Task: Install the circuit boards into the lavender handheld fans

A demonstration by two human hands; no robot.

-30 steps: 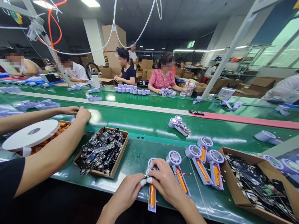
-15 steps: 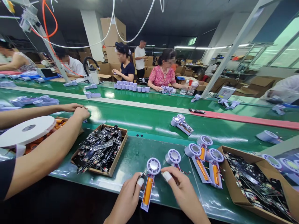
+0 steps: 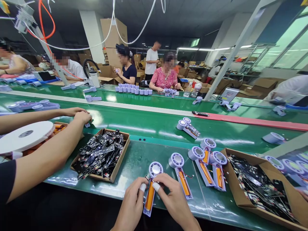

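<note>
Near the bench's front edge lies a lavender handheld fan, its round head pointing away and an orange battery in its uncovered handle. My left hand is at the handle's left side, thumb and forefinger pinched on a small dark circuit board that my fingers mostly hide. From the right, my right hand reaches over the top of the battery, fingertips closed just below the fan head; what they grip is hidden. Both thumbs wear white finger covers. Another uncovered fan lies just right of my right hand.
Left stands a carton of circuit boards, right another carton. Several fans lie beside the right carton. A co-worker's arms reach in from the left, past a white reel. Beyond runs a green conveyor.
My right hand has moved left from beside the fan onto the top of its battery, and its fingers have closed. My left hand stays at the handle with the circuit board.
</note>
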